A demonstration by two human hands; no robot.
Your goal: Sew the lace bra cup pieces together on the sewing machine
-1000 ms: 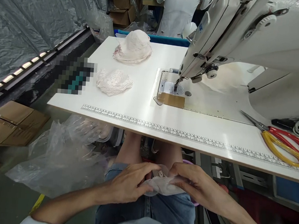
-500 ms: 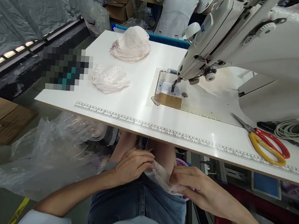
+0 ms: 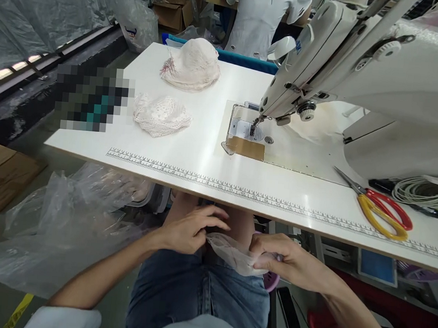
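Note:
My right hand is closed on one end of a sheer white piece of fabric above my lap. My left hand is at the other end of the fabric, its fingers apart and stretched forward; the thumb is close to the fabric's edge, and I see no grip there. Up on the white table, a lacy white piece lies crumpled on the left. Behind it stands a dome-shaped stack of pale fabric cups with reddish thread at one side.
A sewing machine stands on the white table, with a printed ruler along its front edge. Red-and-yellow scissors lie at the right beside coiled cable. Plastic bags are below left. A person sits beyond.
My left hand has come off the fabric end and its fingers have spread. My right hand keeps hold of the fabric, which now hangs more loosely. The view has shifted slightly.

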